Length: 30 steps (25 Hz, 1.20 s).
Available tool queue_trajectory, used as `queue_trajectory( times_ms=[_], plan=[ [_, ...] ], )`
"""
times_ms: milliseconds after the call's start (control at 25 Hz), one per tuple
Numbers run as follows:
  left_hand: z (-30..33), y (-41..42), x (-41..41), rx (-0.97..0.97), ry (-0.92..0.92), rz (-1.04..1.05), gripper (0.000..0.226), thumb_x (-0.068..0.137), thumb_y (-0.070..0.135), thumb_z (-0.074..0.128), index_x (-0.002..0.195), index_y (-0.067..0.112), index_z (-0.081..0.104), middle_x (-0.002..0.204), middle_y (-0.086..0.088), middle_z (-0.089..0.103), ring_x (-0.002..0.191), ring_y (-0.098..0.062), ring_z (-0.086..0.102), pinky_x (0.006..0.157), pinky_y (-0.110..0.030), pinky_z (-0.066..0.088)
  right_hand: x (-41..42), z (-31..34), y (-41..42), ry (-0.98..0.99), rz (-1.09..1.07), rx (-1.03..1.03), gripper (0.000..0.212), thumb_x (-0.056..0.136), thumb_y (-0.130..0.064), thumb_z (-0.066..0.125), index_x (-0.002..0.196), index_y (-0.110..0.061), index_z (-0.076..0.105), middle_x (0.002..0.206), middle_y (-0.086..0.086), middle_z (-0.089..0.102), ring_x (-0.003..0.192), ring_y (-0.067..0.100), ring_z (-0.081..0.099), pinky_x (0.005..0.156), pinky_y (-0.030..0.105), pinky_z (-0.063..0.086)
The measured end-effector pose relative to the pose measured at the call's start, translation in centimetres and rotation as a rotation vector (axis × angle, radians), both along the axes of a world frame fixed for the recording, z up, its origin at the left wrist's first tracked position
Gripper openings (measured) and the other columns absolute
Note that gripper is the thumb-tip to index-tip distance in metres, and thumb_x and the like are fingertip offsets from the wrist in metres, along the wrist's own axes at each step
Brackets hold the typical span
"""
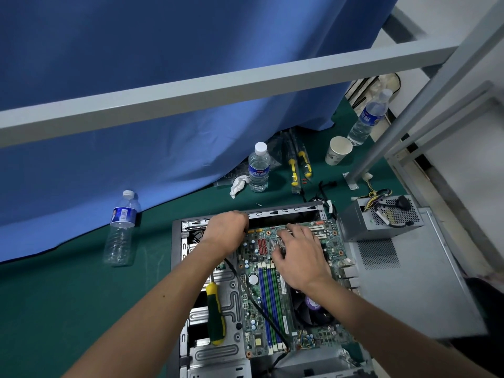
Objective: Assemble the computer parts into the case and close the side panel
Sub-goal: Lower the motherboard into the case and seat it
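A grey frame bar [218, 85] crosses the upper frame, over a blue curtain [136, 50]. On the green counter [68, 296], water bottles [258, 167] and a paper cup [338, 150] stand above the open case [177, 268]. In it lie the motherboard [272, 296] and a screwdriver [215, 315]. My left hand [226, 230] curls at the board's upper edge, its hold hidden; my right hand [297, 255] presses spread fingers on the board. The power supply [381, 216] sits right.
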<state>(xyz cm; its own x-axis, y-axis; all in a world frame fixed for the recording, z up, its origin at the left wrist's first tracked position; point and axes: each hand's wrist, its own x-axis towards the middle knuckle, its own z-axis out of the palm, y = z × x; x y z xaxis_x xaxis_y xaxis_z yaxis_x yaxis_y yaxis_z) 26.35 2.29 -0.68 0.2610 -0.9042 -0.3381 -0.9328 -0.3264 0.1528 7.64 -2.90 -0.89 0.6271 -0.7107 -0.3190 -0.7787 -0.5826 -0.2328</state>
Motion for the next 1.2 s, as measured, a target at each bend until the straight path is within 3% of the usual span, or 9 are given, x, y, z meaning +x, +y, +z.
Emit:
queue_trajectory(
  times_ms=[280, 440, 600, 840, 1040, 1200],
  plan=[
    [0.1, 0.8, 0.7, -0.023, 0.152, 0.084, 0.012, 0.093, 0.025, 0.064, 0.105, 0.023, 0.068, 0.107, 0.002, 0.068, 0.094, -0.019, 0.064, 0.074, -0.031, 0.051, -0.1, -0.1, 0.0, 0.001, 0.001, 0.004, 0.052, 0.095, -0.044, 0.037, 0.14, -0.02, 0.048, 0.151, 0.005, 0.039, 0.14, 0.022, 0.027, 0.117, 0.043, 0.024],
    [1.1, -0.3, -0.4, 0.061, -0.029, -0.009, 0.013, 0.09, 0.008, 0.06, 0.096, 0.016, 0.069, 0.103, -0.005, 0.067, 0.091, -0.026, 0.065, 0.072, -0.034, 0.053, 0.0, -0.1, 0.1, 0.005, -0.003, -0.004, 0.052, 0.095, -0.043, 0.039, 0.139, -0.019, 0.05, 0.15, 0.005, 0.04, 0.139, 0.022, 0.029, 0.116, 0.043, 0.026],
    [1.9, -1.7, -2.3, 0.141, -0.173, -0.083, 0.022, 0.085, -0.006, 0.057, 0.092, 0.012, 0.068, 0.096, -0.008, 0.071, 0.091, -0.029, 0.068, 0.063, -0.032, 0.042, 0.1, -0.2, 0.1, 0.012, 0.003, -0.015, 0.051, 0.094, -0.043, 0.038, 0.138, -0.019, 0.051, 0.149, 0.004, 0.041, 0.138, 0.022, 0.029, 0.115, 0.042, 0.027],
    [0.7, -0.1, -0.8, 0.1, -0.037, 0.13, 0.017, 0.088, 0.004, 0.061, 0.095, 0.015, 0.072, 0.095, -0.007, 0.072, 0.087, -0.027, 0.068, 0.071, -0.036, 0.053, 0.1, -0.1, 0.2, 0.01, 0.001, -0.007, 0.051, 0.094, -0.043, 0.038, 0.138, -0.02, 0.05, 0.15, 0.004, 0.04, 0.139, 0.022, 0.029, 0.116, 0.043, 0.026],
    [1.8, -1.1, -3.1, 0.136, -0.154, 0.013, 0.024, 0.086, -0.007, 0.054, 0.098, 0.007, 0.069, 0.101, -0.012, 0.071, 0.094, -0.031, 0.068, 0.065, -0.033, 0.042, 0.0, -0.1, 0.1, 0.007, -0.005, -0.016, 0.05, 0.093, -0.042, 0.039, 0.136, -0.02, 0.052, 0.148, 0.004, 0.042, 0.138, 0.022, 0.03, 0.115, 0.042, 0.028],
    [1.8, -1.4, -2.5, 0.16, -0.171, 0.056, 0.025, 0.087, -0.008, 0.053, 0.099, 0.006, 0.07, 0.102, -0.012, 0.071, 0.095, -0.031, 0.068, 0.065, -0.033, 0.042, 0.0, -0.2, 0.1, 0.017, -0.012, -0.016, 0.051, 0.093, -0.042, 0.038, 0.136, -0.019, 0.052, 0.148, 0.004, 0.042, 0.137, 0.022, 0.031, 0.114, 0.043, 0.028]
  ],
)
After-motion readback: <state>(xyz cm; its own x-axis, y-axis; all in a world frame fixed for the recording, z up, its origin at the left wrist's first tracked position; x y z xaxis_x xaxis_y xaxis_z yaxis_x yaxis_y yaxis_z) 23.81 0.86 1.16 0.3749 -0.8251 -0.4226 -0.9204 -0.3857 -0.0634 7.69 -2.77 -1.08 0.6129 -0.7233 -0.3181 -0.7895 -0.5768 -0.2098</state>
